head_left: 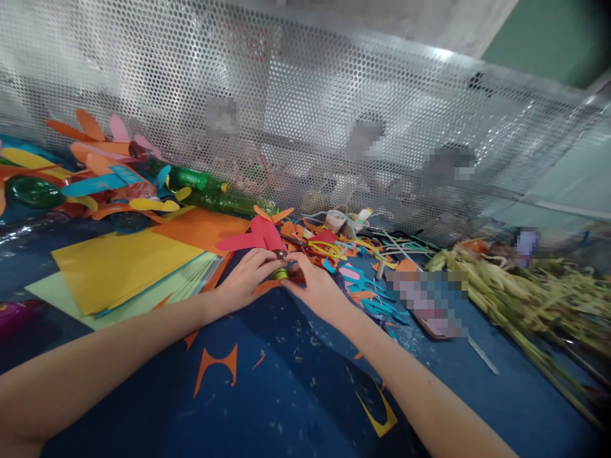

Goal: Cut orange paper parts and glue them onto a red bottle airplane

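My left hand [245,275] and my right hand [312,281] meet in the middle, fingertips pinched around the near end of a red paper craft model [267,233]. Flat red wing-like pieces stick out to its left, and orange blades [275,216] sit at its far end. Between my fingers shows a dark round part with a yellow-green band [281,273] below it. My fingertips partly cover this end. Scissors with yellow handles [327,249] lie among scraps just past my right hand.
Stacked coloured paper [128,264] lies left, with bottle-and-paper models [124,181] behind it. Blue paper scraps [375,289] and a blurred-out phone-like object [429,312] lie right, near dried husks [496,286]. A perforated metal screen [296,108] borders the blue table [267,394].
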`<act>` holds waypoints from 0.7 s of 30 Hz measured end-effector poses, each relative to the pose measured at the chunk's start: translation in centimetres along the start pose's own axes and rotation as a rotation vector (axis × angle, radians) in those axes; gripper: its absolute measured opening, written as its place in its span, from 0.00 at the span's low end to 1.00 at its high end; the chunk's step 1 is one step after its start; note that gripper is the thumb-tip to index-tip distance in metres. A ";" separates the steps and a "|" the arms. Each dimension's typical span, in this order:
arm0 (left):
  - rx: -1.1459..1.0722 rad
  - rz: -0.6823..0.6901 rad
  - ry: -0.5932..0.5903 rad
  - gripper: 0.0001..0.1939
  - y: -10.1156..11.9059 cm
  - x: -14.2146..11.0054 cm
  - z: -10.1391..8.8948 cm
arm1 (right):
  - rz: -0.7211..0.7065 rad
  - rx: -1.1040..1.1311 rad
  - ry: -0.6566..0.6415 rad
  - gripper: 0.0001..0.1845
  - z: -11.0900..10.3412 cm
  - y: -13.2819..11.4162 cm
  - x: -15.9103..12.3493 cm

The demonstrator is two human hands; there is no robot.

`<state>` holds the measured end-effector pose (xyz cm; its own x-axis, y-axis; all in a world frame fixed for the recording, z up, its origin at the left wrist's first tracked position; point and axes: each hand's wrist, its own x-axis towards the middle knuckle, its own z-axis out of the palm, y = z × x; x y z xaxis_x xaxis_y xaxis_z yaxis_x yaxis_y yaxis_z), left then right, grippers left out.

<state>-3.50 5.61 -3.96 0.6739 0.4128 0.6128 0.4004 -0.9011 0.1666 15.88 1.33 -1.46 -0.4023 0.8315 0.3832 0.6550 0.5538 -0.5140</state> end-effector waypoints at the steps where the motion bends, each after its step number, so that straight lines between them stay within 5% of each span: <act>1: -0.002 -0.011 0.002 0.21 0.1 0.0 0.1 | 0.000 0.027 0.007 0.19 0.1 0.1 -0.1; 11: -0.045 -0.072 0.081 0.27 -0.6 0.0 0.0 | 0.012 -0.125 0.041 0.19 0.1 0.8 -0.8; 17: -0.076 -0.320 0.271 0.23 -1.0 0.4 -0.2 | -0.006 -0.187 0.038 0.18 0.7 1.0 -1.0; 21: -0.328 -0.521 0.398 0.19 -2.1 0.4 -0.2 | -0.038 -0.222 -0.008 0.23 0.9 1.1 -1.1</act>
<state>-4.18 7.65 -3.93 0.1451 0.7750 0.6151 0.3589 -0.6206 0.6972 16.51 1.10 -3.12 -0.4337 0.8111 0.3924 0.7638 0.5620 -0.3176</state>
